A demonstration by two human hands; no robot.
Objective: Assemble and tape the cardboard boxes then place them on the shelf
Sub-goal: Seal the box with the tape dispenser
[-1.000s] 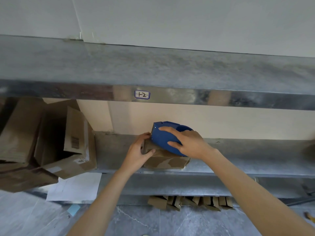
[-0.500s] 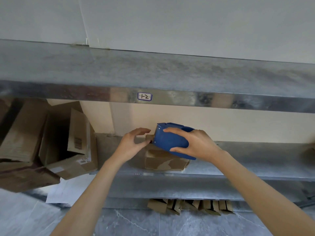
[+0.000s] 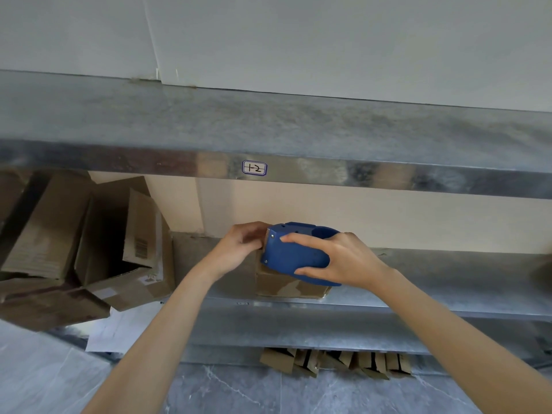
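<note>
A small brown cardboard box (image 3: 286, 284) stands on the middle metal shelf (image 3: 433, 282). A blue tape dispenser (image 3: 294, 255) sits on top of the box, and my right hand (image 3: 343, 259) grips it from the right side. My left hand (image 3: 239, 249) is at the dispenser's toothed front edge, fingers curled at the box's upper left corner; what they pinch is hidden. The box's top is mostly covered by the dispenser and my hands.
Several larger open cardboard boxes (image 3: 89, 249) lie tipped at the left end of the shelf. The upper shelf (image 3: 268, 130) carries a label (image 3: 254, 168) on its front lip. Folded cardboard pieces (image 3: 334, 361) lie under the lowest shelf, and white sheets (image 3: 116, 327) lie at lower left.
My right hand lifted the dispenser's rear and shifted it slightly right on the box. My left hand let go of the box's side, rose, and curled in at the dispenser's front edge.
</note>
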